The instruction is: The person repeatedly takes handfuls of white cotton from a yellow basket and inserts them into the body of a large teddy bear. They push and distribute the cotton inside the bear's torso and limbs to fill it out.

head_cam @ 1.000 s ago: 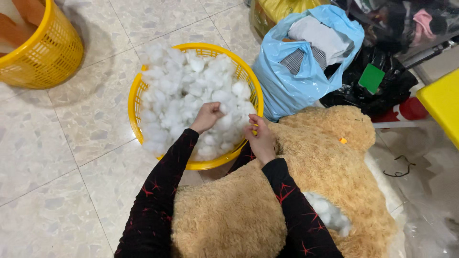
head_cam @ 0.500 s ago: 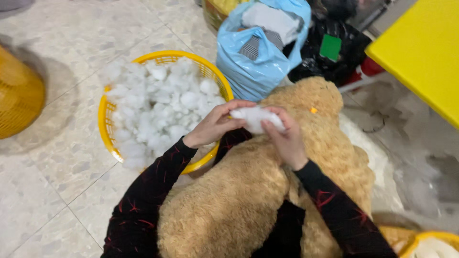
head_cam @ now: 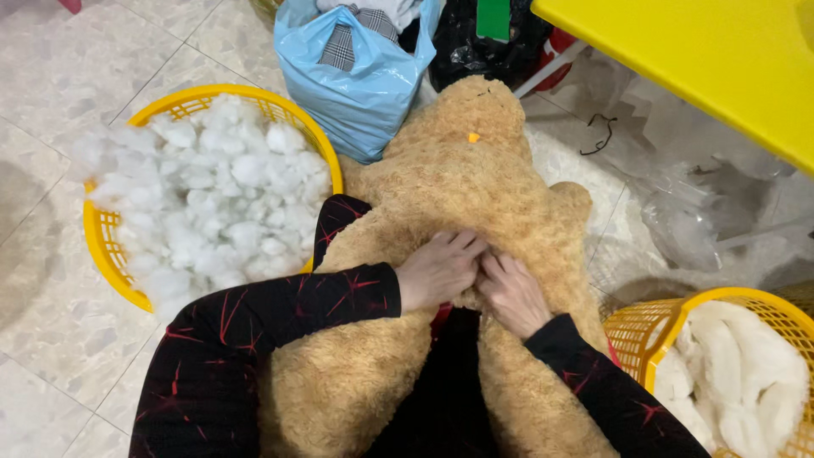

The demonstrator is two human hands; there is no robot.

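A large tan plush bear point(head_cam: 458, 178) lies across my lap, head pointing away. My left hand point(head_cam: 437, 269) and my right hand point(head_cam: 511, 293) press side by side into the fur at its middle, fingers curled against the fabric. No white stuffing shows in either hand. To my left stands a yellow basket point(head_cam: 106, 246) heaped with white stuffing clumps point(head_cam: 208, 203). Both arms wear black sleeves with red streaks.
A blue plastic bag point(head_cam: 356, 76) with folded cloth stands beyond the bear's head, black bags behind it. A yellow table point(head_cam: 704, 59) fills the upper right. A second yellow basket point(head_cam: 632, 326) with white fluffy material sits at lower right. Clear plastic sheeting lies on the tiled floor.
A second ago my left hand reached into the stuffing basket; half a second ago both hands held a white clump over the bear. Now both hands press into the bear and the clump is out of sight.
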